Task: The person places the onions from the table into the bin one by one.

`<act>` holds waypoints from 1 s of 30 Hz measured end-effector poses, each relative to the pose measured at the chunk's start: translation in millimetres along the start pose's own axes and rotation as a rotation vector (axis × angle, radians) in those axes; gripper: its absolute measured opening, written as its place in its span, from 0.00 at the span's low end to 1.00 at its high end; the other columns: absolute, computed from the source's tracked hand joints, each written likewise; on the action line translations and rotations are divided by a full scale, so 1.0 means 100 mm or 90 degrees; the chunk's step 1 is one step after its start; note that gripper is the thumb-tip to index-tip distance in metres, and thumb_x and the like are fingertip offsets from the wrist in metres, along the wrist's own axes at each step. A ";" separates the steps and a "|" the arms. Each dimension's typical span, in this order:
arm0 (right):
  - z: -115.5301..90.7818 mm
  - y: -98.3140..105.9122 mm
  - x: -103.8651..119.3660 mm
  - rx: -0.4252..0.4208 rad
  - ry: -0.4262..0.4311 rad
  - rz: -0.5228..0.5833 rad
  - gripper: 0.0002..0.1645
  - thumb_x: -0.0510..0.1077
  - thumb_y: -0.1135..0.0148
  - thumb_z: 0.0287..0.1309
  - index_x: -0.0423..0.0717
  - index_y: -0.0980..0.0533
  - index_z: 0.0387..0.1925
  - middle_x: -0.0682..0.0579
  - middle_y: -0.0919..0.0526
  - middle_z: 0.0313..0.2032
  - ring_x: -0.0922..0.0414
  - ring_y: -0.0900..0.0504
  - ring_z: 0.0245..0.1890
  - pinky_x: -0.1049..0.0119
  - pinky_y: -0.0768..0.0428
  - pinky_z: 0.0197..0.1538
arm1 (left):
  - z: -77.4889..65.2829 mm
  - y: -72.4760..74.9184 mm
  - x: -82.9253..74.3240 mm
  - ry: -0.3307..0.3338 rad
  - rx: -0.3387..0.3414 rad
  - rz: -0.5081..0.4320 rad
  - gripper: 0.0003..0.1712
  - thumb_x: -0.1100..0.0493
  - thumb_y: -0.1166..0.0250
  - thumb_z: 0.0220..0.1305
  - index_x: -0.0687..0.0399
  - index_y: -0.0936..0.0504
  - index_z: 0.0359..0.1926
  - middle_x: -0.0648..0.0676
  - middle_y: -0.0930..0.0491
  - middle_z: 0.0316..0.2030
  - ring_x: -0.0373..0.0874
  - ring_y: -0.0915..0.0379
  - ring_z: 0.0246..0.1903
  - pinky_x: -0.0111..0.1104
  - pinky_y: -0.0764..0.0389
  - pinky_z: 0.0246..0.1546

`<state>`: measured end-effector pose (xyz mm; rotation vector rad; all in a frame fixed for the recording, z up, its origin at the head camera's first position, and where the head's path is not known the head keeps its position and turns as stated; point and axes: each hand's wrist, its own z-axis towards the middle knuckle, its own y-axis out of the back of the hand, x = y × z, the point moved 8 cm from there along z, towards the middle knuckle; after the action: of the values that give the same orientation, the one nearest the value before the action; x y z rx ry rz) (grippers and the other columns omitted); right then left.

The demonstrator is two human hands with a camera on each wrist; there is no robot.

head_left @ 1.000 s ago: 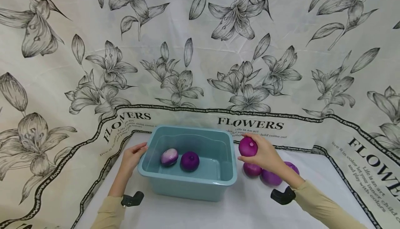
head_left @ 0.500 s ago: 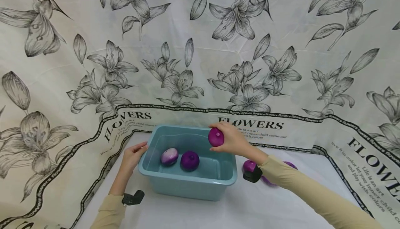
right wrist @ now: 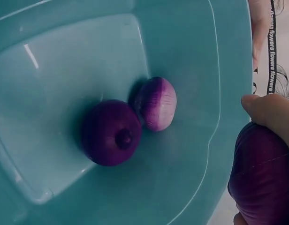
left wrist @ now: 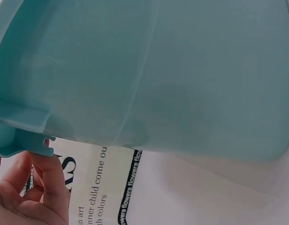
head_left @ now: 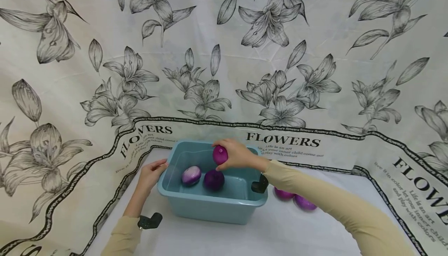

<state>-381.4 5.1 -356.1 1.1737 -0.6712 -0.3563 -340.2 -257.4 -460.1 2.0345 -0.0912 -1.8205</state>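
A blue-green plastic bin (head_left: pixel 206 211) stands on the white-covered table. Inside it lie a pale-and-purple onion (head_left: pixel 191 175) and a dark purple onion (head_left: pixel 214 180), side by side in the right wrist view. My right hand (head_left: pixel 238 155) holds a magenta onion (head_left: pixel 220 155) over the bin's far half, thumb and fingers around it. At the bin's left end, my left hand (head_left: pixel 151 175) grips the rim; in the left wrist view its bent fingers (left wrist: pixel 48 178) reach the underside of the lip.
More purple onions (head_left: pixel 305 202) lie on the table right of the bin, partly hidden behind my right sleeve (head_left: pixel 325 197). A flower-printed cloth (head_left: pixel 196 89) rises behind the table and along both sides. Each wrist carries a black camera mount (head_left: pixel 150 221).
My right hand has carried the magenta onion leftward, from beyond the bin's right edge to above its inside. The left hand stays at the rim.
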 end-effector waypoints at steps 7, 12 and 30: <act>0.19 -0.14 0.04 0.032 0.014 0.012 0.43 0.52 0.21 0.38 0.48 0.28 0.58 0.48 0.22 0.55 0.52 0.23 0.52 0.57 0.24 0.53 | 0.00 0.01 -0.05 -0.004 0.002 0.014 0.23 0.54 0.43 0.69 0.62 0.24 0.60 0.64 0.23 0.53 0.46 0.26 0.45 0.25 0.28 0.35; 0.28 -0.27 0.03 0.049 0.016 0.017 0.43 0.51 0.21 0.38 0.47 0.28 0.58 0.46 0.23 0.55 0.51 0.24 0.52 0.58 0.23 0.52 | 0.00 0.01 -0.06 -0.008 -0.001 0.012 0.22 0.55 0.42 0.69 0.62 0.24 0.59 0.65 0.22 0.53 0.46 0.26 0.44 0.25 0.27 0.35; 0.46 -0.80 0.01 0.116 0.000 0.017 0.44 0.51 0.21 0.39 0.44 0.29 0.60 0.46 0.24 0.52 0.51 0.23 0.50 0.58 0.20 0.48 | 0.06 0.01 -0.06 -0.008 0.003 -0.002 0.21 0.57 0.43 0.69 0.63 0.23 0.58 0.66 0.21 0.51 0.43 0.23 0.40 0.26 0.24 0.34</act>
<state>-404.0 -57.9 -420.0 1.3367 -0.7292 -0.2768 -346.9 -258.4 -454.3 2.0282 -0.0958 -1.8359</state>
